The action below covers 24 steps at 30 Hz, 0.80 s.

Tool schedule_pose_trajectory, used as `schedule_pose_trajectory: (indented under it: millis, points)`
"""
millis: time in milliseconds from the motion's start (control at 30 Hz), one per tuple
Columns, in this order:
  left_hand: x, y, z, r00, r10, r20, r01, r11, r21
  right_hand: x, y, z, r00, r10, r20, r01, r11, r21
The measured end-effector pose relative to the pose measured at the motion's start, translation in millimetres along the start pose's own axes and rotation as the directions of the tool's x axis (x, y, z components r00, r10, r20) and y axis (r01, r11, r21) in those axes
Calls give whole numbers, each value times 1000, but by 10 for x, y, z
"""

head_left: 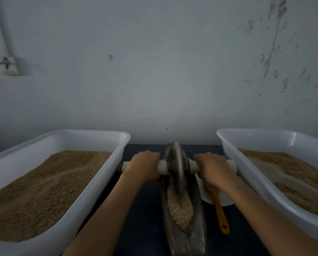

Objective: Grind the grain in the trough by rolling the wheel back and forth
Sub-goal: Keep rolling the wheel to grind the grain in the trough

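Left hand (144, 166) curled round the white axle grip (161, 168) on the left of the wheel (178, 169), knuckles up, forearm reaching in from the bottom edge. Right hand (212, 168) wrapped the same way round the matching grip on the right, close to the hub. Both hands level with each other, one on each side of the disc.

Wheel upright on its edge, a grey metal disc standing in the far half of the trough (197, 235), rim down in the groove. Trough long, narrow and boat-shaped, lying lengthwise away from the body on the dark desk (145, 228). Grain (181, 209) heaped pale in the groove just nearer than the wheel, touching its lower edge and tapering to a point towards the near end.

Just right of the trough, under the right wrist, a white dish (226, 200), with an orange handle (221, 217) lying across its rim and pointing to the near side; tool head hidden by the wrist, perhaps a brush or scoop.

Left tub (106, 174), white plastic, beside the left arm, filled with brown grain sloping up to the far side. Right tub (246, 172), also white, beside the right arm, holding brown grain and a pale, blurred shape lying on top.

Behind everything, a grey wall (154, 71) with flaked patches at upper right, and a socket (9, 66) with a plug and cable at far left.
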<state>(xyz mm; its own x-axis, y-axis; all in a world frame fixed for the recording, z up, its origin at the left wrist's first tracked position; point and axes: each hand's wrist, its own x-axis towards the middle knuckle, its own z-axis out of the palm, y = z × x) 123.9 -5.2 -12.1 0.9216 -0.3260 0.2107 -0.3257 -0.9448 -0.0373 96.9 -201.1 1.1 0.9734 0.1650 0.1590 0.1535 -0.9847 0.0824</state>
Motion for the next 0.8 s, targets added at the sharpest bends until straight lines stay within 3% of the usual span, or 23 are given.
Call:
schedule_pose_trajectory:
  millis: [100,267,400,500,667,800]
  points:
    - [8,-17,24,1000,-5,-11,6,997,74,2,7,11,1000,-7,-3,7,1000,-5]
    - [12,-80,-27,979,2,205,-4,1000,13,-30,24,-109,979,-28,200,34,999,-27]
    - [0,-154,-49,891,23,454,52,987,-151,-71,24,-201,934,-37,354,49,999,-24]
    - [-15,-169,-63,840,86,536,57,968,-244,-85,29,-222,909,-29,416,36,999,-9]
    - [1,-177,-57,862,81,500,69,959,-275,-33,31,-163,949,-37,312,51,998,-35]
    - [16,-131,-9,975,-17,220,30,998,-56,47,51,-40,994,-16,111,21,999,-43]
